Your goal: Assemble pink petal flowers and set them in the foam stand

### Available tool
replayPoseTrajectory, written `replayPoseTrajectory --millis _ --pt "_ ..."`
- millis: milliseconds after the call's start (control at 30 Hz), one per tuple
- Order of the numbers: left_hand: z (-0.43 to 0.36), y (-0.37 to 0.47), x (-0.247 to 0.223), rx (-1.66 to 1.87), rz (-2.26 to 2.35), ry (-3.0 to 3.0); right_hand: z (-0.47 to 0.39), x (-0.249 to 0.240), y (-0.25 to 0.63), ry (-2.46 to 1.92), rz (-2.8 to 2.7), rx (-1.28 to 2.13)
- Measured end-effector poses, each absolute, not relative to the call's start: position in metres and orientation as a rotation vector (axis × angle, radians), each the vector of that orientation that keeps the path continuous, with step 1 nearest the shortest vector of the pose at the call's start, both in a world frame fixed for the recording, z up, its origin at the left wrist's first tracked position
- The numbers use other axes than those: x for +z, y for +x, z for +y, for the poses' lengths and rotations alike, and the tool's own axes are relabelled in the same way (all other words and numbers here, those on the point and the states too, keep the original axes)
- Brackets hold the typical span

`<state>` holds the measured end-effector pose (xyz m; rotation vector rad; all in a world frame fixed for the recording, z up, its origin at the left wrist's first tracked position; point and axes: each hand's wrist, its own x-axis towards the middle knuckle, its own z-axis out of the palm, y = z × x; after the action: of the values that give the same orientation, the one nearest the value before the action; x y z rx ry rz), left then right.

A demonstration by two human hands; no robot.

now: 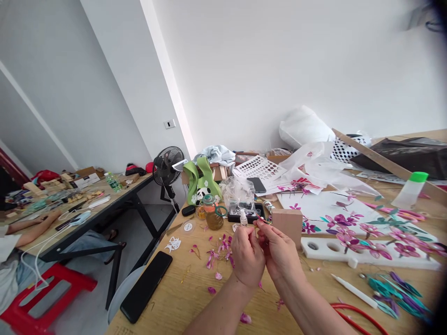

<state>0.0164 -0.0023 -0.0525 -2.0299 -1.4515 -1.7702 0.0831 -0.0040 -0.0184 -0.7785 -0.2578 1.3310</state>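
Observation:
Both hands meet above the wooden table, fingertips touching. My left hand (pixel 247 256) is closed, its curled fingers hiding whatever lies in them. My right hand (pixel 281 249) is closed in a pinch; a tiny red bit (pixel 260 218) shows at its fingertips, too small to name. Just behind them stand a small clear bottle with a white top (pixel 243 217) and an upright wooden block (pixel 287 225). Loose pink petals on wires (pixel 213 258) lie left of my hands, with a purple-pink petal (pixel 245 318) nearer me.
A black phone (pixel 146 286) lies at the table's left edge. Behind are a jar of amber liquid (pixel 213 218) and a green panda bag (pixel 204 184). To the right, pink flowers (pixel 349 239) stand by a white holed rack (pixel 323 253), near a white pen (pixel 354 291) and red cord (pixel 359 316).

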Motion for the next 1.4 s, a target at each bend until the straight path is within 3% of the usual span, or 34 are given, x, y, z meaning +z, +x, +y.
replayPoseTrajectory --millis 500,767,1133,1233,1400 --pt "0.000 0.019 -0.067 -1.915 -1.592 -2.031 -0.006 -0.017 0.080 -0.856 -0.307 1.293" --pt "0.006 0.022 -0.058 -2.865 -1.573 -2.096 -0.014 -0.021 0.077 -0.878 -0.684 1.003" --pt "0.006 0.015 -0.023 -3.617 -1.493 -1.982 -0.011 -0.010 0.086 -0.917 -0.778 0.970" --pt "0.010 0.011 -0.021 -3.689 -1.676 -1.818 -0.004 -0.009 0.092 -0.939 -0.855 1.031" --pt "0.017 0.004 -0.021 -3.503 -1.958 -1.778 0.000 -0.008 0.099 -1.046 -1.289 1.105"
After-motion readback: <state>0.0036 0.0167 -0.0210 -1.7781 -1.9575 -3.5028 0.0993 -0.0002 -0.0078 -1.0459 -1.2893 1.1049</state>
